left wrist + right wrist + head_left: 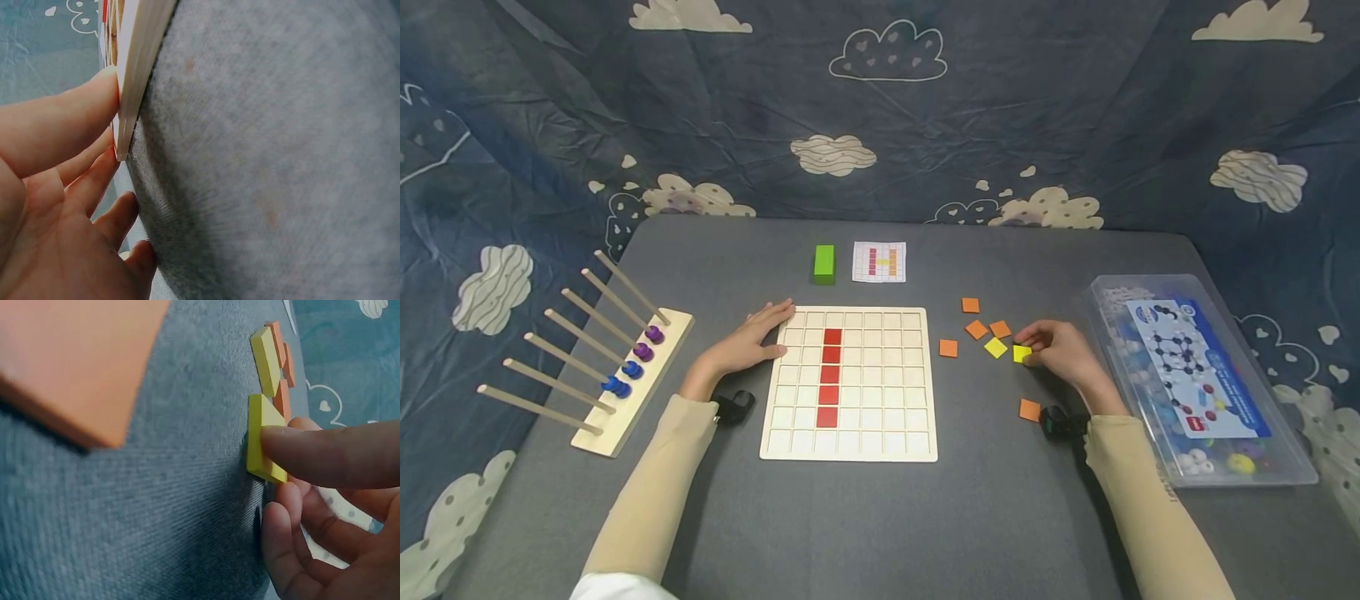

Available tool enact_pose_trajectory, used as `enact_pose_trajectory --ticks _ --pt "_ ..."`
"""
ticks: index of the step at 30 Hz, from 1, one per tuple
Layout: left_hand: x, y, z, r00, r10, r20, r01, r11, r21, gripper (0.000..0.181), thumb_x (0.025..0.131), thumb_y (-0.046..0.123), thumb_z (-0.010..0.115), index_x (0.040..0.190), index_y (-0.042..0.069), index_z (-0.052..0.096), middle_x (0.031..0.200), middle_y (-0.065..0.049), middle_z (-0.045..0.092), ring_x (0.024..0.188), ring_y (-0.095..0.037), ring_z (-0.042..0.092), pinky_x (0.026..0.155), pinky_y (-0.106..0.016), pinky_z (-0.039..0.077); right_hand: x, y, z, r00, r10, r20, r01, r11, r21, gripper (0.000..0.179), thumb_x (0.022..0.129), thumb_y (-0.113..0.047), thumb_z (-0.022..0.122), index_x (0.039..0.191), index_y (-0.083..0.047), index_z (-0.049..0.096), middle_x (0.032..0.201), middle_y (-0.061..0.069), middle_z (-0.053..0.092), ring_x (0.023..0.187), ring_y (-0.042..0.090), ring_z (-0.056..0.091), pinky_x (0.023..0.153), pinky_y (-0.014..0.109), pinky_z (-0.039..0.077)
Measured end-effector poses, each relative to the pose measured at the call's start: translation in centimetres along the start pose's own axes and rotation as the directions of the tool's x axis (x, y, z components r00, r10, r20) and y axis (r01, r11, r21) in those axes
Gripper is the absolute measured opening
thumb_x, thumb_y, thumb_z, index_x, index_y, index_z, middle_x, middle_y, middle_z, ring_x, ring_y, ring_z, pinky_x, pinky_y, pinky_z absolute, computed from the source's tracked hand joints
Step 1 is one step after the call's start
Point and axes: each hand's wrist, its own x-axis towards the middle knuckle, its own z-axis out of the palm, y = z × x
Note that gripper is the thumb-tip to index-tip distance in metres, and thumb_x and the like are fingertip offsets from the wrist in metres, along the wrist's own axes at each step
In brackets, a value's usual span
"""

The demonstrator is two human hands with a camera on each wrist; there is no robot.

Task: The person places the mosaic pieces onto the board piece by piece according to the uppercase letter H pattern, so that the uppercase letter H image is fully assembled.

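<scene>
A pale wooden grid board lies on the grey table, with a column of several red tiles in its left part. My left hand rests at the board's upper left edge. Its thumb touches the edge, the fingers loosely extended. Right of the board, my right hand pinches a yellow square tile, which is still at table level. Beside it lie a second yellow tile and several orange tiles. One orange tile sits nearer the right wrist.
Behind the board are a green block and a small pattern card. A peg stand with blue and purple beads stands on the left. At the right is a clear plastic box of parts. A dark cloud-print cloth hangs behind.
</scene>
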Motion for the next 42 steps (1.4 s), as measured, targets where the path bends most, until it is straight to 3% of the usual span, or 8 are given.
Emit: enact_pose_trajectory --ticks 7,16,22,28,35,42 --pt "0.1 -0.1 -0.1 1.000 0.008 0.004 -0.008 1.000 -0.006 0.068 0.094 0.010 0.059 0.147 -0.011 0.021 0.154 -0.028 0.014 0.141 -0.045 -0.002 0.109 -0.059 -0.006 0.0 -0.2 -0.1 1.000 0.011 0.026 -0.011 1.000 0.021 0.025 0.080 0.013 0.061 0.105 0.010 0.061 0.094 0.018 0.058 0.082 0.026 0.052 0.067 0.029 0.047" --pt "0.1 -0.2 -0.1 1.000 0.004 0.005 -0.004 1.000 -0.005 0.068 0.094 0.010 0.059 0.147 -0.011 0.021 0.154 -0.028 0.014 0.141 -0.045 -0.002 0.109 -0.059 -0.006 0.3 -2.8 0.4 0.990 -0.014 0.142 -0.018 0.974 0.224 0.030 0.087 0.000 0.066 0.113 0.010 0.056 0.096 0.016 0.060 0.081 0.016 0.058 0.072 0.030 0.053" --pt "0.1 -0.1 0.0 1.000 0.004 -0.001 -0.004 1.000 -0.002 0.068 0.094 0.011 0.059 0.147 -0.010 0.021 0.154 -0.027 0.014 0.141 -0.046 -0.002 0.109 -0.060 -0.006 1.6 -5.9 3.6 0.972 -0.113 0.208 0.049 0.956 0.289 0.022 0.085 0.005 0.066 0.105 0.011 0.060 0.091 0.015 0.061 0.078 0.020 0.059 0.073 0.033 0.054" --pt "0.1 -0.2 0.0 1.000 0.008 0.001 -0.008 1.000 -0.003 0.068 0.094 0.011 0.059 0.147 -0.010 0.022 0.154 -0.027 0.014 0.141 -0.046 -0.002 0.109 -0.060 -0.006 2.8 -9.5 8.1 0.926 -0.244 0.289 0.142 0.932 0.333 0.014 0.083 0.007 0.067 0.097 0.007 0.065 0.083 0.014 0.062 0.072 0.021 0.058 0.067 0.029 0.050" --pt "0.2 -0.2 0.0 1.000 -0.003 -0.002 0.003 1.000 0.003 0.068 0.094 0.010 0.059 0.147 -0.010 0.022 0.154 -0.027 0.014 0.141 -0.045 -0.001 0.109 -0.059 -0.006 3.8 -13.1 12.3 0.881 -0.303 0.364 0.202 0.935 0.290 0.012 0.081 0.011 0.065 0.090 0.003 0.066 0.077 0.008 0.062 0.066 0.015 0.055 0.059 0.025 0.043" --pt "0.2 -0.1 0.1 1.000 -0.015 -0.009 0.016 1.000 0.014 0.067 0.093 0.011 0.059 0.146 -0.010 0.024 0.154 -0.027 0.015 0.141 -0.045 0.000 0.110 -0.059 -0.004 4.1 -14.7 14.5 0.888 -0.304 0.345 0.286 0.953 0.103 0.015 0.076 0.010 0.064 0.083 -0.003 0.068 0.070 0.001 0.061 0.066 0.012 0.055 0.062 0.023 0.043"
